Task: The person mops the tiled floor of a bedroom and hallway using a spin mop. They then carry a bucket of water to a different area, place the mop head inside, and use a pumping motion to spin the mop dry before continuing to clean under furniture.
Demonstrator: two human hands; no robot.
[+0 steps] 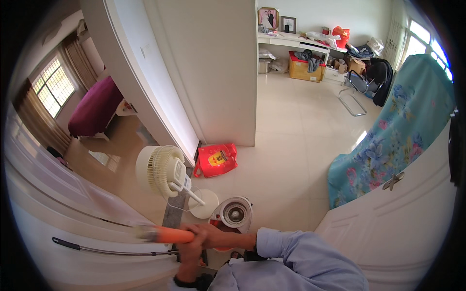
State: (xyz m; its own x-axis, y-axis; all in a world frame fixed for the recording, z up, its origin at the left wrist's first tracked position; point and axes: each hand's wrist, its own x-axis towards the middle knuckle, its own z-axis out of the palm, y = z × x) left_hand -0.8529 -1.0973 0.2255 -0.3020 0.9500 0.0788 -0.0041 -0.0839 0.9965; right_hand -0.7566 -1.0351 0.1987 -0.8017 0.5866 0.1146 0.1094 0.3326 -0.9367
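Note:
Both my hands grip an orange cylinder (174,235) that sticks out to the left, low in the view. Its far end is pale and grey, blurred, and I cannot tell just what tool it is. My right hand (211,234) wraps it near its right end, while my left hand (191,251) closes on it from below. Just beyond my right forearm stands a spin-mop bucket (248,218) with a round wringer basket (235,214), partly hidden by the arm. A metal pole (120,251) with a black grip (65,243) lies left of my left hand.
A cream standing fan (160,171) is beside the doorway, its white base (207,203) near the bucket. A red bag (217,160) lies against the wall corner. The white door (393,218) on the right has a floral blue cloth (386,145) over it. A chair (358,87) stands farther back.

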